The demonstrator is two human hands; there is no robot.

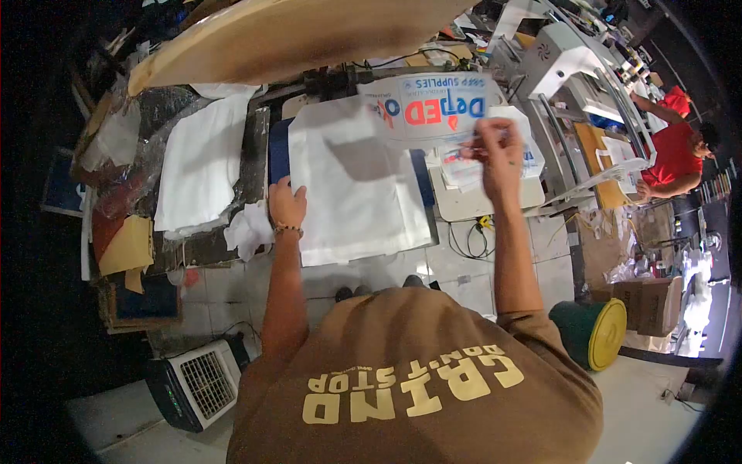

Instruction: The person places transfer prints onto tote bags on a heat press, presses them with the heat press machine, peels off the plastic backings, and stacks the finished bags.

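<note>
My right hand (500, 151) pinches the lower right edge of a clear transfer film (417, 108) with blue and red lettering. The film hangs above the upper right part of a white cloth (352, 193) and casts a shadow on it. Flat on a dark blue board (279, 151), the cloth covers most of it; the board shows at both sides. My left hand (287, 206) rests at the cloth's left edge, thumb and fingers apart. Beneath the film and right hand, more printed sheets (462, 172) lie on a pale surface at the right, partly hidden.
A large curved wooden panel (294, 39) spans the top. Another white cloth (202, 158) lies left on plastic. A white machine (560, 62) stands right, near a person in red (674, 158). Below are a green bin (576, 332) with yellow rim and an air cooler (202, 383).
</note>
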